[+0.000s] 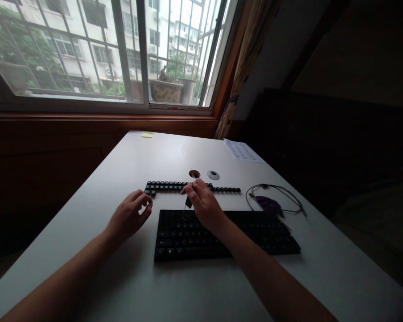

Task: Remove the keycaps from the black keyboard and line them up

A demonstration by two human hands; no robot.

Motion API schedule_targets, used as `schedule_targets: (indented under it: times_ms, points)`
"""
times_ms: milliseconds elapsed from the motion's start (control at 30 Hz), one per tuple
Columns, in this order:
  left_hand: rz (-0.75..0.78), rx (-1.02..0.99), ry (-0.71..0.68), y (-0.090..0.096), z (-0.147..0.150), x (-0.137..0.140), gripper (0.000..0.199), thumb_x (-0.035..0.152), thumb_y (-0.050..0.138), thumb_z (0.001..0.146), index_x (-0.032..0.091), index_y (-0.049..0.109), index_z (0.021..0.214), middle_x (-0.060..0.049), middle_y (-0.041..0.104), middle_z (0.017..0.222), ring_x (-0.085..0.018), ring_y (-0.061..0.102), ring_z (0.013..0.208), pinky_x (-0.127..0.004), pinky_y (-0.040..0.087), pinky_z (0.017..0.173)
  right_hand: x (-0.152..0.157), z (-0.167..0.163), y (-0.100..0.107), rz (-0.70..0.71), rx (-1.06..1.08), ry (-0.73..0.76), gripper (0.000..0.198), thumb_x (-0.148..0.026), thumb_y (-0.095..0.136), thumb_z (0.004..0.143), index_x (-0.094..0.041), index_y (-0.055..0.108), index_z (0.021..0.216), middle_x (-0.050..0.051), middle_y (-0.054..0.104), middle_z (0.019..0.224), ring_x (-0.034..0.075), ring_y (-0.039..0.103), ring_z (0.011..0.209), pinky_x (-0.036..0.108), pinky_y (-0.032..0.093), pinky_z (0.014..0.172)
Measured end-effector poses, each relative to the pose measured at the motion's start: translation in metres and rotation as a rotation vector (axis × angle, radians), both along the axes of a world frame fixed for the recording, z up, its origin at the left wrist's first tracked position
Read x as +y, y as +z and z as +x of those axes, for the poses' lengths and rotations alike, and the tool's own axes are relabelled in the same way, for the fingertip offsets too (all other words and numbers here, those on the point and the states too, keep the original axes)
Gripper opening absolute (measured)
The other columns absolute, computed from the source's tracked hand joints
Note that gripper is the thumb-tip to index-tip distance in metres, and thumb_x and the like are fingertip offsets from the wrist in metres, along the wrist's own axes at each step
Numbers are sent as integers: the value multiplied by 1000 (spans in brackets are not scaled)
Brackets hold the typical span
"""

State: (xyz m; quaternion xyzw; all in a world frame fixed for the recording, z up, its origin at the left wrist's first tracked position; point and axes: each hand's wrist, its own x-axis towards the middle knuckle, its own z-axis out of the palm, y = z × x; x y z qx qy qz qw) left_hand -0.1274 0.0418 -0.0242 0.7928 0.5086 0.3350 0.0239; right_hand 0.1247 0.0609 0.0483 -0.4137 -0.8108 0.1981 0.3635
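My right hand [203, 203] is closed on a keycap puller [188, 202], whose dark handle points down and whose thin wire prongs hang over the upper left of a black keyboard [195, 252]. In that upper left part of the keyboard the keys are hard to make out in the dark. My left hand [129, 212] hovers left of the keyboard, fingers loosely curled and nothing visible in them. Its fingertips are close to two loose keycaps [153, 193] at the left end of lined-up black keycaps [166, 185]. My right hand hides part of those rows.
Right of the keyboard lie a coiled black cable [289, 190] and a dark purple cloth-like item [268, 204]. Behind the keycaps are a round desk hole [194, 174] and its grey cover [213, 175]. A printed sheet [243, 151] and yellow sticky notes [147, 134] lie at the far edge.
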Motion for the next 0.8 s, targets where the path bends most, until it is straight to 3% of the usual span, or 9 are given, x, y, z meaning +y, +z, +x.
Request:
schedule_targets:
  times_ms: [133, 300, 567, 800]
  points:
    - [-43, -34, -177, -5, 5, -4, 10, 19, 48, 94, 20, 57, 90, -2, 55, 86, -12, 51, 67, -25, 44, 61, -15, 10, -14, -103, 84, 1, 38, -40, 33, 103, -19, 64, 94, -1, 56, 75, 14, 57, 72, 26, 43, 70]
    - [-82, -12, -376, -7, 9, -7, 11, 22, 50, 96, 19, 61, 96, -2, 56, 85, -10, 51, 66, -23, 44, 61, -25, 15, -26, -109, 103, 14, 33, -44, 45, 99, -18, 63, 87, -2, 56, 68, 13, 55, 64, 25, 39, 63]
    - [-105, 26, -410, -7, 11, -8, 12, 21, 50, 97, 19, 62, 97, -3, 57, 85, -10, 52, 67, -22, 45, 60, -26, 19, -32, -116, 112, 87, 29, -44, 52, 97, -19, 64, 88, -1, 61, 69, 11, 57, 62, 24, 41, 61]
    - [-57, 86, -444, -7, 14, -13, 9, 19, 53, 95, 20, 61, 99, -4, 59, 90, -13, 55, 74, -25, 46, 65, -30, 17, -33, -76, 41, 188, 26, -41, 55, 96, -19, 66, 90, 1, 67, 81, 13, 61, 73, 25, 44, 71]
